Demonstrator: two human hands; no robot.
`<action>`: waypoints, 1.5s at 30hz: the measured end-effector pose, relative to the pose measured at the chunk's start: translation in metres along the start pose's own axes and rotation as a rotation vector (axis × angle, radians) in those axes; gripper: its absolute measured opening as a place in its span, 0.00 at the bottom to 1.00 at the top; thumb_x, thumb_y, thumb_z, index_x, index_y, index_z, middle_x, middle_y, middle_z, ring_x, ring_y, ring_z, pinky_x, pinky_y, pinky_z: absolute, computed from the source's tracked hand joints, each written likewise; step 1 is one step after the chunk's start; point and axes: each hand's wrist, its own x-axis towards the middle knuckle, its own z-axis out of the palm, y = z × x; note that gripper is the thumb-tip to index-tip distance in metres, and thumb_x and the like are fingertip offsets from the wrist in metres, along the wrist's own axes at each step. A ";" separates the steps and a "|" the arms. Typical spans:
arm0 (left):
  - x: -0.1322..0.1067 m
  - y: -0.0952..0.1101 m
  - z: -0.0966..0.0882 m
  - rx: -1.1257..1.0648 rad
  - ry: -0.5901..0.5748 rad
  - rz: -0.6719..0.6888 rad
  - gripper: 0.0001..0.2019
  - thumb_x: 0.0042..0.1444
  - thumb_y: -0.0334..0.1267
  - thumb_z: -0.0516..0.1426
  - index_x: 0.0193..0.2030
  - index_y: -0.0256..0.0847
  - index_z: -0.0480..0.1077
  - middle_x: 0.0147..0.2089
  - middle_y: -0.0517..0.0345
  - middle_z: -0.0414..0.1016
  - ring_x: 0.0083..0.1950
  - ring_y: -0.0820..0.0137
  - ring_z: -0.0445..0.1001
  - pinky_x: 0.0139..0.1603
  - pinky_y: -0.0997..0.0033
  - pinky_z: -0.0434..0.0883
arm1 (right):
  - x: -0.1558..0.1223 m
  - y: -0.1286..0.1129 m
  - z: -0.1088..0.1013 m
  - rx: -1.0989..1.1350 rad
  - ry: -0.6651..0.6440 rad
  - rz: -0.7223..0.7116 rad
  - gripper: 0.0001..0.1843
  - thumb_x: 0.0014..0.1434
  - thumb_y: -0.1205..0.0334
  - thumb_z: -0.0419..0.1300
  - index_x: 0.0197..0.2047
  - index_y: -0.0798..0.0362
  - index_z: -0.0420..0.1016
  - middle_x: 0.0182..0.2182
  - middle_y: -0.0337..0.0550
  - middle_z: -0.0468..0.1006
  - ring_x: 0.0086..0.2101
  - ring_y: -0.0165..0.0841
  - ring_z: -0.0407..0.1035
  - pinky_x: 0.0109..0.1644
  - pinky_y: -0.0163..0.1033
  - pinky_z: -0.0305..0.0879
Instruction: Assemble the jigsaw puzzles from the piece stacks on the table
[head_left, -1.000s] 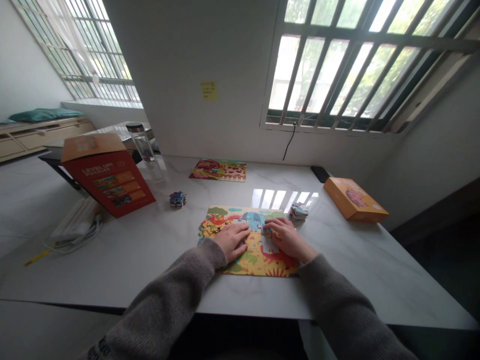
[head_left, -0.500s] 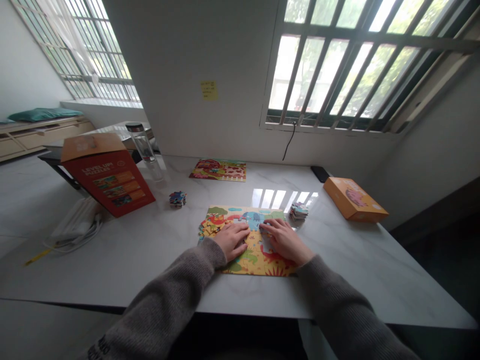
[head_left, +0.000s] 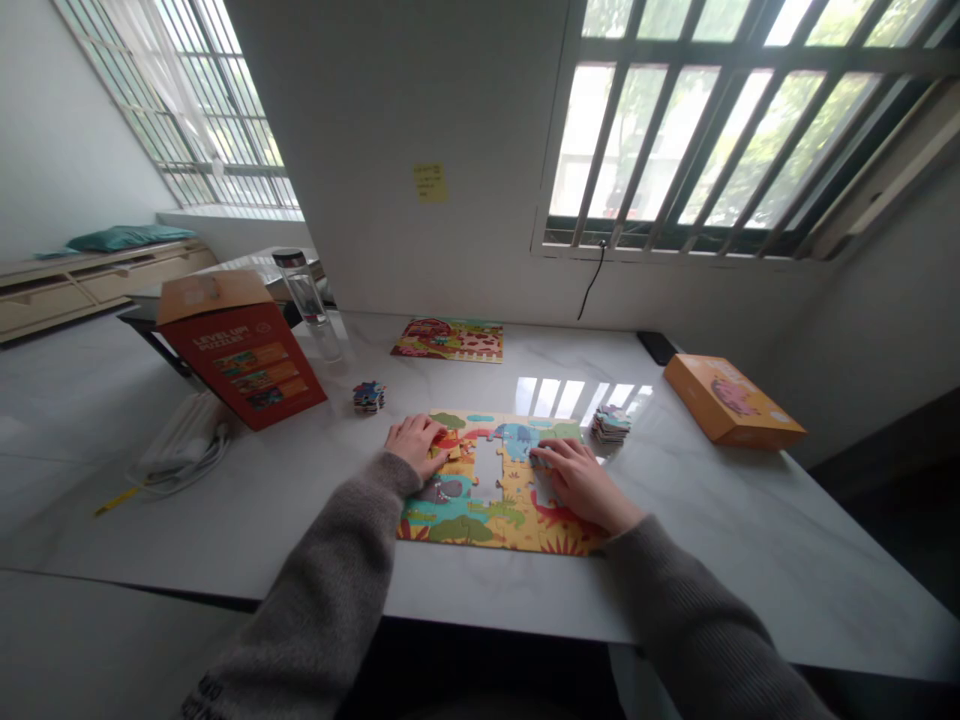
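Observation:
A colourful animal jigsaw puzzle (head_left: 457, 525) lies flat on the table, with gaps showing the white surface in its middle and right part. My left hand (head_left: 414, 446) is at its upper left edge. A yellow-orange puzzle piece (head_left: 452, 449) shows between its thumb and fingers. My right hand (head_left: 576, 480) rests on the right side of the puzzle, fingers stretched out near the blue elephant (head_left: 516, 440), and hides part of the picture. Stacks of puzzle pieces stand behind the puzzle, one on the left (head_left: 369, 398) and one on the right (head_left: 611, 426).
Farther back lies another puzzle (head_left: 450, 340) with a farm picture. A red box (head_left: 255, 360), a glass bottle (head_left: 304, 290) and a power strip with cables (head_left: 184, 445) are at left. An orange box (head_left: 731, 400) and a black phone-like object (head_left: 656, 348) are at right.
My left hand has moved left from the puzzle's middle to its upper left edge, uncovering a gap and a grey hippo. My right hand stays on the right side. The view has shifted slightly.

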 end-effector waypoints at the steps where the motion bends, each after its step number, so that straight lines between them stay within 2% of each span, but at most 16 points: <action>1: 0.000 -0.001 0.001 -0.004 -0.002 0.006 0.20 0.57 0.47 0.59 0.54 0.44 0.72 0.53 0.50 0.71 0.56 0.56 0.67 0.56 0.55 0.62 | 0.000 0.000 0.000 0.003 0.001 -0.002 0.28 0.60 0.75 0.53 0.61 0.48 0.72 0.57 0.48 0.73 0.54 0.44 0.63 0.60 0.51 0.63; 5: 0.001 -0.008 0.005 -0.023 0.002 0.033 0.24 0.55 0.51 0.61 0.56 0.43 0.72 0.52 0.50 0.69 0.55 0.54 0.67 0.54 0.55 0.64 | -0.001 0.002 0.001 0.010 -0.002 -0.007 0.28 0.59 0.75 0.54 0.61 0.47 0.72 0.57 0.48 0.73 0.54 0.44 0.63 0.60 0.52 0.63; 9: 0.005 -0.017 0.011 -0.050 0.005 0.034 0.24 0.50 0.52 0.65 0.51 0.42 0.73 0.48 0.50 0.69 0.53 0.53 0.68 0.52 0.55 0.65 | -0.001 0.003 0.002 0.010 0.005 -0.008 0.29 0.59 0.76 0.53 0.61 0.47 0.72 0.57 0.48 0.73 0.54 0.43 0.63 0.60 0.51 0.63; 13: 0.009 -0.018 0.013 -0.133 0.143 0.118 0.25 0.47 0.47 0.68 0.51 0.43 0.71 0.47 0.51 0.71 0.50 0.55 0.69 0.53 0.56 0.67 | 0.000 0.002 0.001 0.003 0.002 -0.010 0.28 0.59 0.76 0.52 0.60 0.49 0.72 0.57 0.48 0.73 0.54 0.43 0.64 0.60 0.51 0.62; 17: 0.009 -0.001 0.015 -0.263 0.248 0.335 0.23 0.49 0.44 0.68 0.51 0.42 0.70 0.48 0.51 0.72 0.50 0.57 0.69 0.54 0.55 0.68 | 0.000 -0.003 -0.004 -0.006 0.021 0.011 0.27 0.61 0.73 0.53 0.61 0.50 0.71 0.56 0.49 0.75 0.54 0.44 0.66 0.60 0.51 0.61; 21: 0.004 0.028 0.017 -0.305 0.260 0.508 0.25 0.49 0.46 0.69 0.52 0.43 0.69 0.51 0.49 0.71 0.52 0.55 0.70 0.55 0.53 0.69 | 0.003 -0.013 -0.011 0.045 0.099 0.064 0.23 0.64 0.65 0.56 0.62 0.51 0.69 0.52 0.52 0.77 0.53 0.46 0.68 0.60 0.54 0.59; 25: -0.004 0.050 0.016 -0.338 0.251 0.656 0.24 0.54 0.48 0.67 0.54 0.43 0.68 0.53 0.47 0.71 0.56 0.55 0.69 0.59 0.52 0.68 | 0.009 -0.027 -0.010 0.334 0.186 0.108 0.22 0.68 0.58 0.54 0.64 0.49 0.67 0.44 0.47 0.80 0.46 0.41 0.72 0.55 0.50 0.64; 29: -0.007 0.058 0.016 -0.351 0.266 0.747 0.23 0.55 0.49 0.66 0.54 0.43 0.69 0.53 0.47 0.72 0.56 0.56 0.70 0.60 0.52 0.68 | 0.014 -0.038 -0.001 0.612 0.140 0.120 0.26 0.66 0.59 0.56 0.67 0.49 0.63 0.34 0.39 0.77 0.34 0.33 0.70 0.43 0.41 0.68; 32: -0.007 0.057 0.016 -0.307 0.294 0.735 0.21 0.59 0.44 0.63 0.57 0.44 0.68 0.54 0.48 0.72 0.57 0.57 0.70 0.60 0.53 0.68 | 0.014 -0.040 0.001 0.774 0.073 0.128 0.29 0.65 0.59 0.55 0.68 0.51 0.61 0.30 0.36 0.71 0.29 0.30 0.65 0.37 0.37 0.66; 34: -0.007 0.057 0.015 -0.287 0.340 0.676 0.19 0.63 0.42 0.60 0.59 0.43 0.67 0.55 0.48 0.72 0.58 0.57 0.70 0.59 0.54 0.68 | 0.013 -0.041 -0.001 0.857 0.032 0.141 0.31 0.65 0.59 0.56 0.70 0.51 0.59 0.30 0.35 0.69 0.28 0.29 0.63 0.35 0.36 0.65; 38: -0.008 0.059 0.010 -0.272 0.375 0.558 0.12 0.64 0.43 0.58 0.52 0.44 0.70 0.49 0.51 0.75 0.55 0.58 0.72 0.54 0.56 0.68 | 0.012 -0.045 -0.009 0.951 -0.002 0.151 0.28 0.64 0.59 0.58 0.66 0.50 0.63 0.29 0.34 0.69 0.28 0.28 0.62 0.34 0.35 0.63; 40: -0.009 0.061 0.008 -0.268 0.334 0.541 0.16 0.61 0.47 0.60 0.52 0.43 0.70 0.49 0.51 0.75 0.54 0.57 0.73 0.54 0.56 0.68 | 0.013 -0.048 -0.011 0.995 0.020 0.171 0.23 0.63 0.58 0.59 0.61 0.51 0.66 0.30 0.35 0.71 0.29 0.29 0.64 0.34 0.35 0.63; 42: -0.009 0.062 0.008 -0.265 0.290 0.539 0.25 0.56 0.51 0.63 0.56 0.43 0.68 0.51 0.50 0.75 0.54 0.55 0.72 0.54 0.54 0.68 | 0.013 -0.051 -0.011 1.064 0.032 0.216 0.19 0.62 0.56 0.61 0.55 0.51 0.66 0.31 0.37 0.73 0.30 0.30 0.66 0.33 0.36 0.63; 45: -0.008 0.061 0.010 -0.259 0.257 0.541 0.27 0.54 0.49 0.65 0.59 0.44 0.67 0.51 0.49 0.74 0.55 0.54 0.72 0.54 0.54 0.68 | 0.013 -0.054 -0.008 1.196 -0.001 0.271 0.19 0.61 0.50 0.63 0.49 0.49 0.64 0.32 0.38 0.76 0.30 0.30 0.69 0.31 0.34 0.63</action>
